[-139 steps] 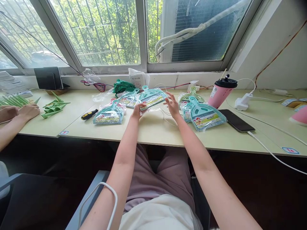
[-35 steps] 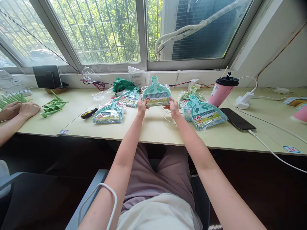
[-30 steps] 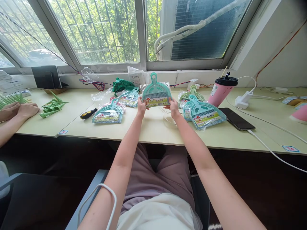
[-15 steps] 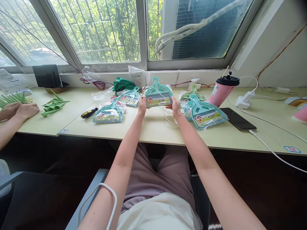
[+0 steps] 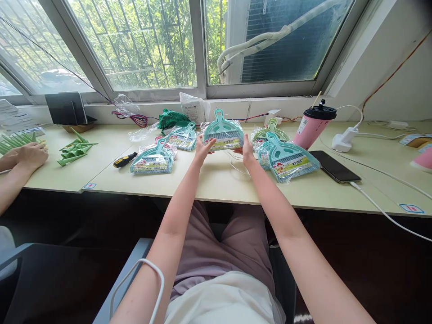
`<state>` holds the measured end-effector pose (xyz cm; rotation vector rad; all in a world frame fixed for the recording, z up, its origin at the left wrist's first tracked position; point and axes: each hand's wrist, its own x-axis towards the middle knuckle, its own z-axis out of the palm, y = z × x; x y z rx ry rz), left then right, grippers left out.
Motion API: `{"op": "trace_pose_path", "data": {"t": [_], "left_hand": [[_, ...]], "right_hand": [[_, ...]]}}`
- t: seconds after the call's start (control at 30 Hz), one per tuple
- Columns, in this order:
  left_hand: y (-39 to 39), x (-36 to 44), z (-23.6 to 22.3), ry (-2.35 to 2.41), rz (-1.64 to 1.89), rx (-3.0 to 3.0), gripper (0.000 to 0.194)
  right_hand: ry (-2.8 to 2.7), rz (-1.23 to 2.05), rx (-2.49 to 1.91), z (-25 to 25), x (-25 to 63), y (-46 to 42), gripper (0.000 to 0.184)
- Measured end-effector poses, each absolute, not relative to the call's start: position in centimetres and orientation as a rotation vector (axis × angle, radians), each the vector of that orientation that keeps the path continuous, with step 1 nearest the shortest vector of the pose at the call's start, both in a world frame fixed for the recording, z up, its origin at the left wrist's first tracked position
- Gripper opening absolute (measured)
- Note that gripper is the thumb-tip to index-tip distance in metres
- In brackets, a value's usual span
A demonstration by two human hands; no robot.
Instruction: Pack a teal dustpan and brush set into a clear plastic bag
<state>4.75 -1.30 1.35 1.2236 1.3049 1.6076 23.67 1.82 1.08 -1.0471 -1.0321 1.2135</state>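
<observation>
I hold a teal dustpan-and-brush set in a clear plastic bag (image 5: 223, 133) above the far middle of the desk, handle pointing up. My left hand (image 5: 203, 150) supports its lower left corner with the fingers partly spread under it. My right hand (image 5: 247, 151) grips the lower right corner. More bagged sets lie flat on the desk: two to the left (image 5: 153, 159) (image 5: 183, 137) and a small pile to the right (image 5: 285, 158).
A black-and-yellow screwdriver (image 5: 125, 159) lies left of the sets. A pink lidded cup (image 5: 313, 124), a black phone (image 5: 334, 167) and white cables are on the right. Another person's hand (image 5: 29, 154) rests by green leaf strips (image 5: 74, 150) at far left. The window sill runs behind.
I picked the bagged set up off the desk and raised it upright with both hands; in the last second it has come down a little and my left fingers have loosened under it.
</observation>
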Motion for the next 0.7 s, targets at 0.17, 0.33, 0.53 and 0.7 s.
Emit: {"op": "trace_pose_path", "data": {"t": [0.17,0.33,0.53,0.7], "left_hand": [[-1.2,4.7,1.1,1.331,1.611,1.244,0.076],[-0.7,4.5,0.8,1.358,1.676,1.233,0.078],[-0.7,4.7,0.6,1.383,1.663,1.271,0.082],[-0.9,5.2,0.6,1.435,1.688,1.343,0.084]], "right_hand": [[-1.13,1.216,-1.007,1.1,23.9,1.5,0.046],[-1.193,1.161,-1.075,0.9,23.7,1.7,0.03],[-1.174,1.127,-1.159,0.4,23.6,2.3,0.026],[-1.209,1.008,-1.308,-0.1,23.9,2.7,0.043]]}}
